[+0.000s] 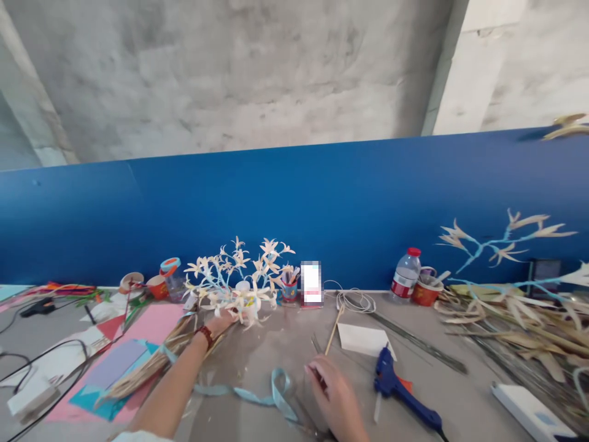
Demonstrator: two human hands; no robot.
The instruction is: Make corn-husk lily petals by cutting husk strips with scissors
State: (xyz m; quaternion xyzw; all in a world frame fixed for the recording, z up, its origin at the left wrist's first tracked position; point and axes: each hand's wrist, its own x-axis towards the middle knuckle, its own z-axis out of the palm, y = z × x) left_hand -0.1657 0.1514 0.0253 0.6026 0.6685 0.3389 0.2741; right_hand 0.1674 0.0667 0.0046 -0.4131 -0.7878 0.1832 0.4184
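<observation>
At the near edge I see the bare right hand [335, 396], cut off at the wrist, its fingers curled beside the lower end of a thin tan wooden stick [334, 331]; I can't tell whether it pinches anything. Left of it, a pale-blue looped fabric ribbon [255, 398] lies on the grey tabletop [239, 423]; to its right, a dark-blue plastic glue gun [389, 377] has its cord cropped by my view. The left forearm hides part of a tan dried-straw bundle [133, 380]. Farther on, the left hand [222, 321] reaches into cream-petalled, pale-blue-stemmed flowers [252, 302] standing left of centre; petals cover its fingertips, so I can't read that grip. Behind, a blurred-out white rectangle [312, 282] stands before the blue panel [350, 209].
</observation>
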